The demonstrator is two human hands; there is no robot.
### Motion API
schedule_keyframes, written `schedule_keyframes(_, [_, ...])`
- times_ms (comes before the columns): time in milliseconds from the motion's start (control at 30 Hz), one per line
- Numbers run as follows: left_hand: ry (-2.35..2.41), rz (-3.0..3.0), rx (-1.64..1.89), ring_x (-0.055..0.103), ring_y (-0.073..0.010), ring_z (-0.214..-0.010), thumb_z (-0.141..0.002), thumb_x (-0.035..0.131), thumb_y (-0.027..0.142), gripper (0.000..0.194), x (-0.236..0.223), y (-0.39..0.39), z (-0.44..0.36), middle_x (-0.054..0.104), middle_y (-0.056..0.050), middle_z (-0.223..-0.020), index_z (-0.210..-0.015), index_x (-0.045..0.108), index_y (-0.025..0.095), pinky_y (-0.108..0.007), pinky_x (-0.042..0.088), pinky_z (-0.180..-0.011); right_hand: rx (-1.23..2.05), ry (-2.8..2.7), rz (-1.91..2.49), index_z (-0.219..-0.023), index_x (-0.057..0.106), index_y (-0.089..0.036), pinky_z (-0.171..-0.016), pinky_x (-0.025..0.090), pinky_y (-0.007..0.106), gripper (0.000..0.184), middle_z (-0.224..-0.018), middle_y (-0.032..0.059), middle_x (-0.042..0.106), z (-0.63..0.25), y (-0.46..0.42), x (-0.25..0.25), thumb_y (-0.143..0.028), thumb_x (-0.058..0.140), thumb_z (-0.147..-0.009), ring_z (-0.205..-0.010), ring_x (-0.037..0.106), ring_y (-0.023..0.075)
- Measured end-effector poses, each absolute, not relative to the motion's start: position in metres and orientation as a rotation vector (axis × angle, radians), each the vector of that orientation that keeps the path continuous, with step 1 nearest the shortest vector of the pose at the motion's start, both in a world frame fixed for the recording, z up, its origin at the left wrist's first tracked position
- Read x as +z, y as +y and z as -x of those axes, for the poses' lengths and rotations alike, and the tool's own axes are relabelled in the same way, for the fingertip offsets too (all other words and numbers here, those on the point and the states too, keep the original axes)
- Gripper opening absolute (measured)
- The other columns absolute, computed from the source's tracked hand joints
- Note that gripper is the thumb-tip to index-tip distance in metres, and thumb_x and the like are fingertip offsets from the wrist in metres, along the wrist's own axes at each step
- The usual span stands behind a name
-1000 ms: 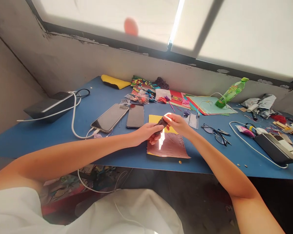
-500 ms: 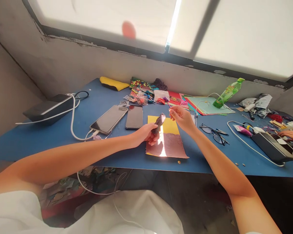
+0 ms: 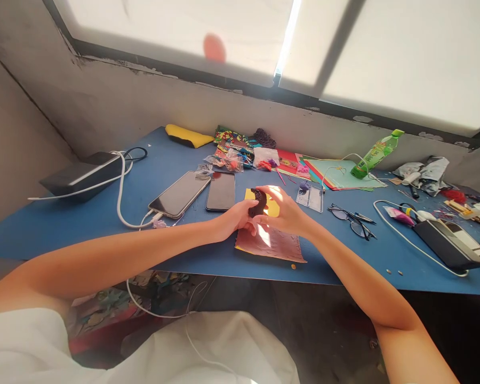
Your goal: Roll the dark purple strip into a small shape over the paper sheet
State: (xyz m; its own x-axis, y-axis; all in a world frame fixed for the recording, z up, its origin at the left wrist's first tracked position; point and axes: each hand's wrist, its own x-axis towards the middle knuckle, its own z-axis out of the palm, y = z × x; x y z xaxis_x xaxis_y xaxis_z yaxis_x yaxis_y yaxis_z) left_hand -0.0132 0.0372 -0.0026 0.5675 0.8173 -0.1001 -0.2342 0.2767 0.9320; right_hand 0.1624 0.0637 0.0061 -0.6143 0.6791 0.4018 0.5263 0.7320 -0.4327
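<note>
The left hand (image 3: 237,217) pinches a small dark piece (image 3: 258,201) in its fingers, upright above the pinkish sheet (image 3: 272,242); the right hand (image 3: 283,210), fingers curled loosely, touches its right side.

one head-worn view looks forward and down, close over the blue table (image 3: 64,213).

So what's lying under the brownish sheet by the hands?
A yellow sheet shows past the far edge of the brownish sheet, on the blue table. The rest is covered.
</note>
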Motion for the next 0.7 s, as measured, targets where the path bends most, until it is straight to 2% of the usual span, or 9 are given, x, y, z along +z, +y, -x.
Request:
schedule_keyframes(167, [0.633, -0.879, 0.854, 0.058, -0.0144, -0.061, -0.086, 0.05, 0.039, 0.027, 0.0042, 0.0363, 0.0142, 0.064, -0.005, -0.078, -0.089, 0.062, 0.014, -0.028, 0.051, -0.06, 0.307, -2.314, 0.895, -0.12, 0.052, -0.023, -0.091, 0.051, 0.045, 0.053, -0.115, 0.01, 0.062, -0.1573, 0.0572, 0.008, -0.029, 0.073, -0.072, -0.108, 0.058, 0.0262])
schedule_keyframes(300, [0.637, -0.834, 0.872, 0.057, -0.0144, -0.064, -0.083, 0.058, 0.046, 0.032, 0.0014, 0.0382, 0.0138, 0.061, -0.004, -0.077, -0.089, 0.063, 0.015, -0.029, 0.052, -0.063, 0.263, -2.284, 0.889, -0.113, 0.055, -0.023, -0.085, 0.053, 0.041, 0.041, -0.107, 0.0075, 0.065, -0.1587, 0.0598, 0.0079, -0.027, 0.07, -0.075, -0.099, 0.062, 0.0231])
schedule_keyframes(433, [0.625, -0.928, 0.964, 0.057, -0.0141, -0.076, -0.078, 0.067, 0.047, 0.035, -0.0029, 0.0383, 0.013, 0.063, -0.005, -0.094, -0.096, 0.064, 0.017, -0.027, 0.052, -0.067, 0.257, -2.282, 0.825, -0.107, 0.059, -0.023, -0.08, 0.054, 0.035, 0.03, -0.101, 0.0049, 0.069, -0.1602, 0.0624, 0.0098, -0.024, 0.066, -0.078, -0.091, 0.065, 0.0199])
schedule_keyframes(567, [0.702, -1.118, 1.035, 0.055, -0.0138, -0.082, -0.069, 0.075, 0.051, 0.046, -0.0033, 0.0367, 0.0134, 0.059, -0.003, -0.096, -0.097, 0.063, 0.017, -0.025, 0.049, -0.069, 0.301, -2.26, 0.861, -0.108, 0.061, -0.022, -0.08, 0.054, 0.034, 0.029, -0.1, 0.0043, 0.071, -0.1598, 0.0626, 0.0106, -0.027, 0.066, -0.08, -0.089, 0.066, 0.0191])
schedule_keyframes(700, [0.812, -1.234, 1.072, 0.053, -0.0112, -0.072, -0.068, 0.073, 0.056, 0.05, -0.0015, 0.0368, 0.0144, 0.059, 0.0, -0.084, -0.096, 0.062, 0.016, -0.023, 0.044, -0.061, 0.369, -2.257, 0.916, -0.112, 0.06, -0.023, -0.08, 0.053, 0.035, 0.036, -0.102, 0.0061, 0.07, -0.1592, 0.0605, 0.0124, -0.042, 0.063, -0.082, -0.091, 0.066, 0.0206])
